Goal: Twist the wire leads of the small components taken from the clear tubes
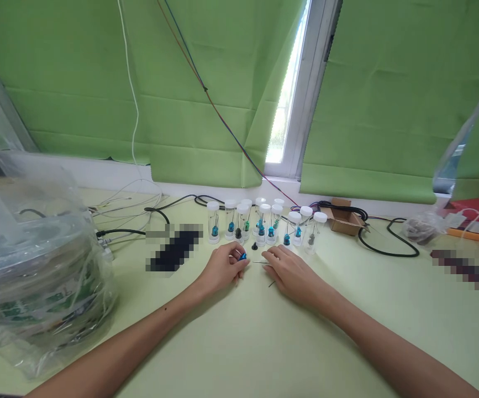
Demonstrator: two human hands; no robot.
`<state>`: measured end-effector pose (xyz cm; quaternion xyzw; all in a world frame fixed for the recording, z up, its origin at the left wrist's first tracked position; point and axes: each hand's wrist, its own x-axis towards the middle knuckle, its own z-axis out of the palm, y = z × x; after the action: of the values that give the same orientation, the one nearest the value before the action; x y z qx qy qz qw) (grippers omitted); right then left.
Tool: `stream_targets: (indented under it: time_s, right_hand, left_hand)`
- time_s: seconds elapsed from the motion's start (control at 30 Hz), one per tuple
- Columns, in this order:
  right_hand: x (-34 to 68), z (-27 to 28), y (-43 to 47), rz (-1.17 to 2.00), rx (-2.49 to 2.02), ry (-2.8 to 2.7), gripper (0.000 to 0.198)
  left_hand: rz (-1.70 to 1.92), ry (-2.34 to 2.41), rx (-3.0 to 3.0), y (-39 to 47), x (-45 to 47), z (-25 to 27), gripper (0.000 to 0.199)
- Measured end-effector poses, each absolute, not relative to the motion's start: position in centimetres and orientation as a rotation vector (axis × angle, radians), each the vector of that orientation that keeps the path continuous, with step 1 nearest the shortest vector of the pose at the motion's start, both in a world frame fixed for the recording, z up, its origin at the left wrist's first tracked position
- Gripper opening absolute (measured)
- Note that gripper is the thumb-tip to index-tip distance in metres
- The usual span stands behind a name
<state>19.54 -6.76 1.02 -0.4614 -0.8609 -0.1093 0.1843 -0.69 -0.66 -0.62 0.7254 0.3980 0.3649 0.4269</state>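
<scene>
Before the white-capped clear tubes (264, 209), a left hand (221, 266) pinches a small glossy blue piece (243, 257); a right hand (292, 273) apparently grips a thin metallic rod (259, 262).

Bare forearms (148, 326) extended, left hand (225, 266) pinching, right hand (292, 275) palm down, fingers bent

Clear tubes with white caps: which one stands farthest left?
The tube at the left end of the group, with a blue piece inside; every other tube stands to its right.
</scene>
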Motion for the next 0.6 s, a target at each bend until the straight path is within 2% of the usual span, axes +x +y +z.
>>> stream_targets:
  time_s: [0.27,0.6]
  right_hand:
    - [20.0,1.3,-6.9,-0.258,-1.388,-2.455,0.017]
    - [21.0,2.2,-7.9,-0.069,-1.447,-2.643,0.003]
  left_hand:
    - [0.864,0.905,1.541,-1.2,-0.3,0.0,0.037]
    - [0.856,0.894,1.452,-1.3,-0.1,-0.1,0.032]
